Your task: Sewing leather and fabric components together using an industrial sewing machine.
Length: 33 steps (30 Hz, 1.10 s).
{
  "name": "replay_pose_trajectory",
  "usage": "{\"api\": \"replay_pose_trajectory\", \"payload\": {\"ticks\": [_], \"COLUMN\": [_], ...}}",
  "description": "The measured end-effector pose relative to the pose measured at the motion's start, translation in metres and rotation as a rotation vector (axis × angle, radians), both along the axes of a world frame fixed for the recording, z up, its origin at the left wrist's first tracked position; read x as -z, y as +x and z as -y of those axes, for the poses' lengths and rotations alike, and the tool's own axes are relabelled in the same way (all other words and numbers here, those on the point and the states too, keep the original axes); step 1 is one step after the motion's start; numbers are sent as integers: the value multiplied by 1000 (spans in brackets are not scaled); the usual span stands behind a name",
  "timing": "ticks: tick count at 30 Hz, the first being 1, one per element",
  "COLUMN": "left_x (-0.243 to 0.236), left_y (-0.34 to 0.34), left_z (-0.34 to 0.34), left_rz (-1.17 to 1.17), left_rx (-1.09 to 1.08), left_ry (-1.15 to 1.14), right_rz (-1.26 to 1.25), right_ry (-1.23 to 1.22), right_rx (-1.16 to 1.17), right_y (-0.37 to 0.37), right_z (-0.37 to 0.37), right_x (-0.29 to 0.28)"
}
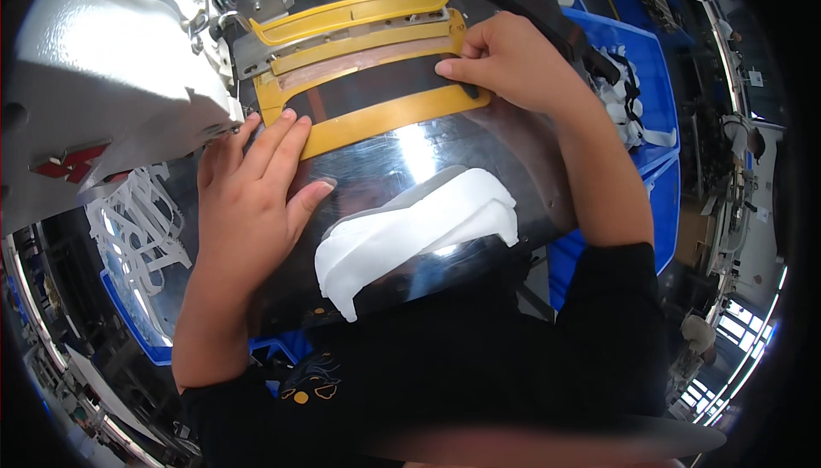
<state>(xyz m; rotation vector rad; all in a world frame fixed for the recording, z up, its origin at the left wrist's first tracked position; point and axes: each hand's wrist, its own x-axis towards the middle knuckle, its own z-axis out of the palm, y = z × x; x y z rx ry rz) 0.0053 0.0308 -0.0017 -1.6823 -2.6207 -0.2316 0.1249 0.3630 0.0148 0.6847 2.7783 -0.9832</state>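
Curved yellow frame (393, 119) is touched: left end by unclenched left hand (254, 203), right by right hand (517, 62), grip there indiscernible.

Far right of the right hand (505, 62), bright windows (742, 324) sit beside a glowing strip light (779, 290). Another pale strip (28, 297) curves well left of the left hand (252, 182). Light glints off the glossy tabletop (487, 145) between them.

No word or number can be read; on the white machine body (111, 66), beyond the left edge of the worktop (376, 169), stands a red emblem (70, 163).
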Motion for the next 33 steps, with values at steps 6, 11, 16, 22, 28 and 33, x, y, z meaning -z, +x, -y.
{"api": "replay_pose_trajectory", "payload": {"ticks": [6,11,16,22,28,33], "left_x": [-3,-4,-6,-15,-27,-19], "left_y": [2,1,-6,-10,-9,-8], "left_z": [-2,2,4,8,9,1], "left_rz": [-3,7,143,207,146,105], "left_rx": [-2,3,43,60,89,138], "left_ry": [-11,-31,-12,-40,-62,141], "right_rz": [48,233,-287,-164,-131,-543], "right_ry": [32,185,356,559,575,-18], "right_rx": [20,-8,-401,-491,-477,-116], "right_y": [0,10,40,54,51,34], "right_z": [-1,-2,-2,3,13,-14], "right_x": [-5,-25,-6,-10,-18,15]}}
